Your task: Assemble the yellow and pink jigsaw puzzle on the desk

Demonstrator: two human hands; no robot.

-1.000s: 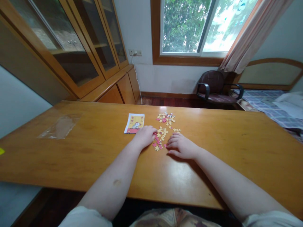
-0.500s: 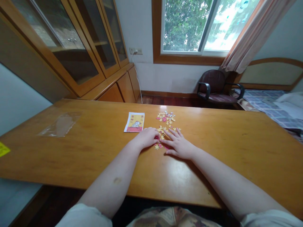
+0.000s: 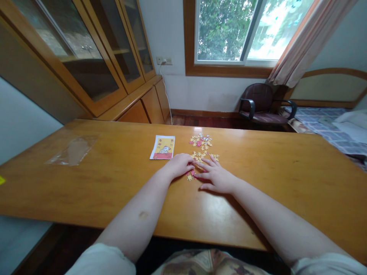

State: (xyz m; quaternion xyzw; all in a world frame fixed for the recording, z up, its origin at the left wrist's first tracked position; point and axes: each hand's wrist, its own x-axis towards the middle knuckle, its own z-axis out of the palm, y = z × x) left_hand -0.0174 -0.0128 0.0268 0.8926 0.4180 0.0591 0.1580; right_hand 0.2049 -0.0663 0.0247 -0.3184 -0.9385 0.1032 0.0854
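Small yellow and pink puzzle pieces (image 3: 200, 156) lie on the wooden table (image 3: 114, 179) between and just beyond my two hands. Farther back is a second loose pile (image 3: 201, 141), with white and pink pieces among the yellow. My left hand (image 3: 181, 166) rests at the left edge of the nearer pieces, its fingers bent together over them; whatever is under the fingertips is too small to name. Spread fingers of my right hand (image 3: 216, 176) lie over the right side of those pieces. A picture card (image 3: 163, 147) with a white animal on yellow and pink lies left of the piles.
A clear plastic bag (image 3: 73, 151) lies flat on the table's left part. Something yellow (image 3: 2, 180) shows at the left edge. Beyond the table stand a glass-door cabinet (image 3: 123, 91), an armchair (image 3: 259, 103) and a bed (image 3: 323, 124).
My right hand's fingers have drawn slightly closer together. My left fingers have shifted a little, and the pink piece beside them shows differently. The card and bag have stayed put.
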